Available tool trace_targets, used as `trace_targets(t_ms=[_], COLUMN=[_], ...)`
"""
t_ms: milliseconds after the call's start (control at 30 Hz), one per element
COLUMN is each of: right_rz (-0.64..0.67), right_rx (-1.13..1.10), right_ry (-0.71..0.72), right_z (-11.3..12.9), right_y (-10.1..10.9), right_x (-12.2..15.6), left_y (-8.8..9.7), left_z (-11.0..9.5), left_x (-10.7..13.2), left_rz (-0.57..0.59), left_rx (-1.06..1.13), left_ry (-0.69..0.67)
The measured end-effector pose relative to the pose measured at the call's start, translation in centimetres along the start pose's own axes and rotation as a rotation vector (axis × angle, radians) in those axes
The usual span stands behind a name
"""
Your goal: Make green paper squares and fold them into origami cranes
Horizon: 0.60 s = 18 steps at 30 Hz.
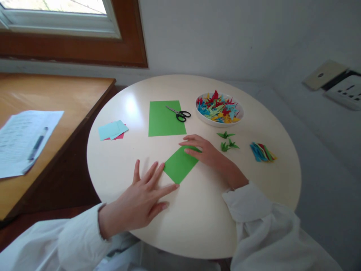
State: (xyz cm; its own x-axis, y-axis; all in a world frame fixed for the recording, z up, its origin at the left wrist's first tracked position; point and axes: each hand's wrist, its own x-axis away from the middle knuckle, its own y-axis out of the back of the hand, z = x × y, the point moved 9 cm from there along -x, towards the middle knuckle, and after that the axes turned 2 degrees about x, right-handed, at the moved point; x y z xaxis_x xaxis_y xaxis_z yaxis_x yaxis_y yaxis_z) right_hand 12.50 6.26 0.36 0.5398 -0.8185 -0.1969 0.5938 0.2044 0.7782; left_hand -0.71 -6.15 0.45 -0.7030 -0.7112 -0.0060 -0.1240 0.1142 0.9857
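Observation:
A small rectangle of green paper (pixel 180 168) lies slanted near the middle of the round white table. My left hand (pixel 143 201) is spread out at its near-left side, with fingertips at the left and near corners. At the far-right end is my right hand (pixel 207 150). Its thumb rests over the paper, while the other fingers reach past the far edge, apart from the thumb. Beyond both hands lies a larger green sheet (pixel 162 120), and black-handled scissors (pixel 179 113) rest across its right edge. Several small folded green paper cranes (pixel 225 146) sit right of my right hand.
A white bowl (pixel 216 122) of colourful folded cranes stands at the back right. Coloured paper strips or squares (pixel 262 152) are stacked at the right, light-blue and red papers (pixel 111 130) at the left. Written sheets (pixel 17 139) and a pen (pixel 38 143) lie on a wooden desk (pixel 79 90).

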Motion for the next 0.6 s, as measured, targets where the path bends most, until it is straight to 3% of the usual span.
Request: trace_targets(t_ms=[100, 367, 600], right_rz=[-0.065, -0.049, 0.052], right_rx=[0.014, 0.266, 0.412], right_ry=[-0.034, -0.205, -0.235], right_z=[-0.2, 0.0, 1.2], right_y=[0.6, 0.5, -2.1], right_x=[0.1, 1.7, 2.7], left_y=[-0.4, -0.9, -1.7], left_z=[0.0, 0.1, 0.1], left_x=[0.3, 0.6, 0.4], left_rz=[-0.029, -0.08, -0.058], left_rx=[-0.008, -0.023, 0.0], left_ry=[-0.014, -0.026, -0.051])
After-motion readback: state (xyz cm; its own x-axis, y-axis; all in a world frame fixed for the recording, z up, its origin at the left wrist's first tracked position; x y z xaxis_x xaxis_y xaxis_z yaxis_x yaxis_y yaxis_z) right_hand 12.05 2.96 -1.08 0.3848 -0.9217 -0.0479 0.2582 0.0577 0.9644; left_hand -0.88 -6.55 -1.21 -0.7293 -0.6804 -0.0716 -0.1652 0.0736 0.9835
